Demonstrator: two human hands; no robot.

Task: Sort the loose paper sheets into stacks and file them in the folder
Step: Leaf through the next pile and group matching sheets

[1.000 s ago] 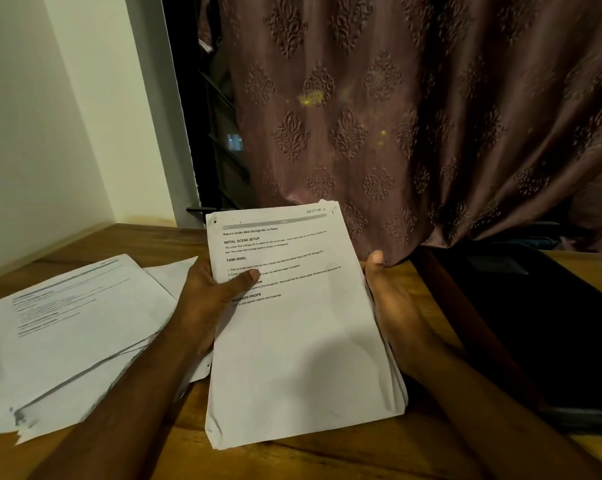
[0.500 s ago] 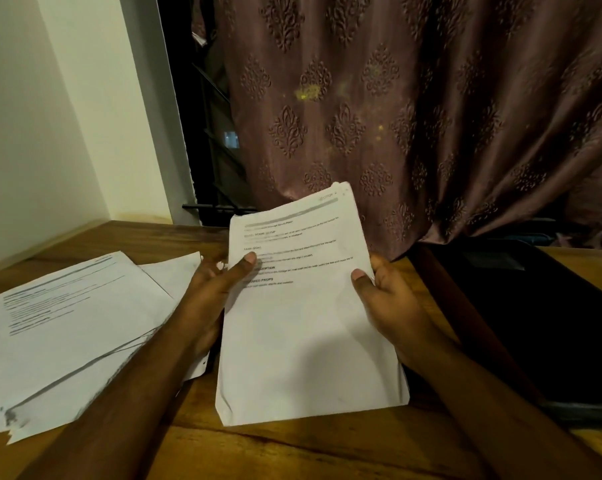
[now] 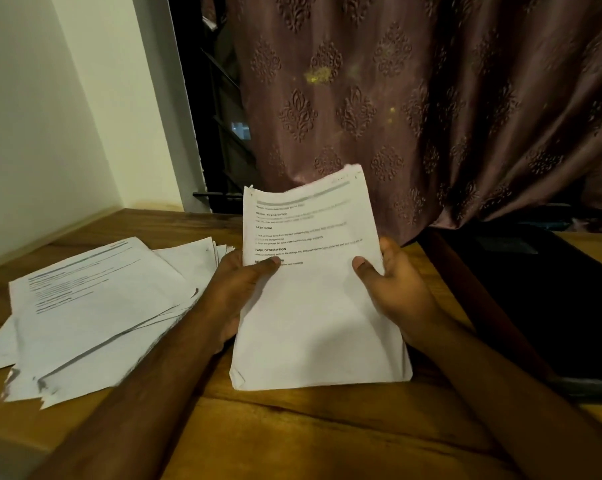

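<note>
"TASK GOAL", "TASK DESCRIPTION" on sheet point(image 3: 313, 271)

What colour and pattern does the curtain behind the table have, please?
The curtain is dusky mauve-brown with raised leafy diamond motifs, seen in the head view.

A wooden table point(image 3: 327, 438) bears a spread of loose paper sheets point(image 3: 95, 317) and a dark folder point(image 3: 534, 299).

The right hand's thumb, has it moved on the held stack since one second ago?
Yes. The right hand thumb went from the stack's right edge onto its front, pinching it, toward the printed text.
</note>
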